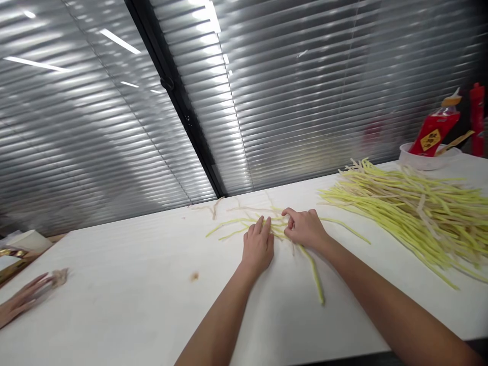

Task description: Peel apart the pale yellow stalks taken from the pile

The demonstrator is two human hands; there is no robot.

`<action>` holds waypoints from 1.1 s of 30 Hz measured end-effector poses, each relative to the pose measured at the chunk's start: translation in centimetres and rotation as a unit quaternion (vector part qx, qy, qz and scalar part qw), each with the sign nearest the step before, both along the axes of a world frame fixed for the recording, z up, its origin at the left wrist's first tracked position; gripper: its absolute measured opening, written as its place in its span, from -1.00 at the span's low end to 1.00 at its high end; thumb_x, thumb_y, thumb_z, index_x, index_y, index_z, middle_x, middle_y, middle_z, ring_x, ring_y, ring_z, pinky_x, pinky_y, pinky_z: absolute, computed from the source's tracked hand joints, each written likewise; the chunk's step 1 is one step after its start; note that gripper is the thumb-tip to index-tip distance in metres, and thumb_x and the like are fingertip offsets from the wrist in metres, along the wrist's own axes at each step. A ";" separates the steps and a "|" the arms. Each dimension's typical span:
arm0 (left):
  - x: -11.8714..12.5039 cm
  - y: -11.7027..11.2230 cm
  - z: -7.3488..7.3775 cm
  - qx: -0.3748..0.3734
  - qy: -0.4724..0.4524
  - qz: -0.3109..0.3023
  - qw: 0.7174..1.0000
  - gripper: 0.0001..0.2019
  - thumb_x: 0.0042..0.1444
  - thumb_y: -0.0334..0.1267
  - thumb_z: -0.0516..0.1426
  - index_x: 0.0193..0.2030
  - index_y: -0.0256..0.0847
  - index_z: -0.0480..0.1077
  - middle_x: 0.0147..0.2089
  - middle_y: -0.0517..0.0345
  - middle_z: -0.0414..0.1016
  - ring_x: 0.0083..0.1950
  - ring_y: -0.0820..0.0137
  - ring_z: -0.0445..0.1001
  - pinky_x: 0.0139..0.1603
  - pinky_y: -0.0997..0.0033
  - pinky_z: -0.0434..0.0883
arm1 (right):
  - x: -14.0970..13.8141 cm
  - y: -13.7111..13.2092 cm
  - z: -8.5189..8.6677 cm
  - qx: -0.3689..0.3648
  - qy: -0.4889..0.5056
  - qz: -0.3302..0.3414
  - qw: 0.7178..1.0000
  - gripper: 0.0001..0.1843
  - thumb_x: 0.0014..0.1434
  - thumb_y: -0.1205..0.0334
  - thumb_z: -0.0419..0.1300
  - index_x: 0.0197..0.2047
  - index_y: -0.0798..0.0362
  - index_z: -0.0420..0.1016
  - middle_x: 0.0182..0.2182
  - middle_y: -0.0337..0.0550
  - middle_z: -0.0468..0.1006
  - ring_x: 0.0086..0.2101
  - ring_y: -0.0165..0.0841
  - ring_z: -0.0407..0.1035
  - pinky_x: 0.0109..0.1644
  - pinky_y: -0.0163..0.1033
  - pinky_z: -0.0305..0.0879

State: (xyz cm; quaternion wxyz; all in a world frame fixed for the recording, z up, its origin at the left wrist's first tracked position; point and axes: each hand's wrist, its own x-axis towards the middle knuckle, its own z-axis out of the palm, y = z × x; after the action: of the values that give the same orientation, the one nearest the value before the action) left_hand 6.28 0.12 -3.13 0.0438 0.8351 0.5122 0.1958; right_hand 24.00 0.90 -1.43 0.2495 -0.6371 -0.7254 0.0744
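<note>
Several yellow-green and beige pipe cleaners [316,282] lie loosely crossed on the white table [145,300]. My left hand [258,245] rests over the crossing strands, palm down, its fingers stretched out and pressing on them. Just to its right, my right hand [306,229] has curled fingers, with index finger and thumb closed around the strands. Its grip is partly hidden by the hand itself. Strands stick out on both sides of the hands, and a thicker green one bends toward me.
At the right lies a big pile of pipe cleaners [404,208]. Behind it, a plastic bowl [421,160] holds a red-labelled bottle [436,129]. Another person's hand [26,297] is at the left edge, by a beige tangle [59,277]. Window blinds [305,91] border the table's back.
</note>
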 end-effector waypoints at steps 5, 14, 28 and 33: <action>0.0 0.0 0.2 -0.007 0.005 0.001 1.000 -0.52 0.22 -0.18 -0.15 0.29 -0.09 0.03 0.22 -0.02 0.19 0.17 0.14 0.16 0.07 0.05 0.20 | 0.7 0.7 -0.2 0.000 0.110 -0.052 0.993 -0.60 -0.14 0.33 0.11 -0.14 -0.05 0.28 -0.52 -0.36 0.51 -0.46 -0.38 0.34 -0.29 -0.30 0.03; 0.0 -0.1 0.3 -0.010 0.027 0.012 1.000 -0.56 0.22 -0.17 -0.15 0.24 -0.06 0.12 0.19 0.00 0.20 0.17 0.15 0.14 0.07 0.06 0.20 | 1.9 2.0 -1.6 0.050 0.208 -0.053 0.975 -0.67 -0.01 0.31 0.05 -0.12 -0.01 0.23 -0.45 -0.29 0.50 -0.50 -0.41 0.35 -0.34 -0.32 0.17; 0.0 -0.2 0.4 -0.013 0.022 0.012 1.000 -0.57 0.21 -0.17 -0.14 0.22 -0.06 0.15 0.20 0.00 0.21 0.18 0.15 0.14 0.08 0.08 0.19 | 3.5 2.9 -1.6 0.120 0.222 -0.064 0.966 -0.72 0.16 0.25 -0.08 -0.05 -0.02 0.22 -0.29 -0.16 0.45 -0.42 -0.34 0.37 -0.29 -0.21 0.22; 0.1 -0.2 0.3 -0.013 0.014 0.010 1.000 -0.57 0.20 -0.18 -0.13 0.20 -0.08 0.18 0.19 -0.01 0.22 0.18 0.13 0.15 0.07 0.05 0.20 | 3.5 3.0 -1.3 0.169 0.284 -0.024 0.944 -0.75 0.20 0.18 -0.05 -0.06 -0.01 0.26 -0.32 -0.17 0.41 -0.47 -0.39 0.34 -0.30 -0.23 0.26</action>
State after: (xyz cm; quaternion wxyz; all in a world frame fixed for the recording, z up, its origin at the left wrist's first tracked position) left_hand 6.34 -0.07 -2.83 0.0453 0.8319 0.5238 0.1777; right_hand 27.49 3.90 -2.76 0.5508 -0.5555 -0.6107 0.1229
